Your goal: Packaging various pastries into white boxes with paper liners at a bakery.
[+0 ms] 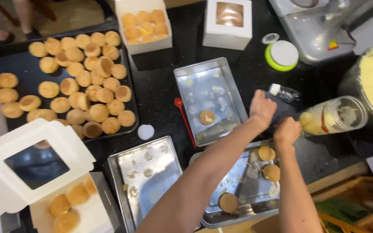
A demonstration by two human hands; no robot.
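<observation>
Both of your hands are out to the right of the work surface, close together over the dark countertop (160, 92). Your left hand (263, 105) lies flat and spread, fingers extended and closed on nothing, just past the right rim of the upper steel tray (221, 69). Your right hand (286, 131) is curled, and it sits right at the near end of the clear plastic jar (335, 115); whether the fingers actually clamp the jar or something small beneath them is hidden by the back of the hand, so you cannot tell. The jar lies on its side, its long axis running from your right hand up and away to the right, with pale yellow filling pooled at the end nearest you. That puts the jar directly right of your right hand and touching or just beside it, while your left hand is a little farther off, up and to the left. A small clear bottle with a white cap (283, 92) lies just beyond your left fingertips. Below your wrists, the lower right tray (238, 218) holds four round pastries (266, 153), and the upper tray holds a single one (207, 117). A red spoon (184, 118) lies on the counter left of that tray.
</observation>
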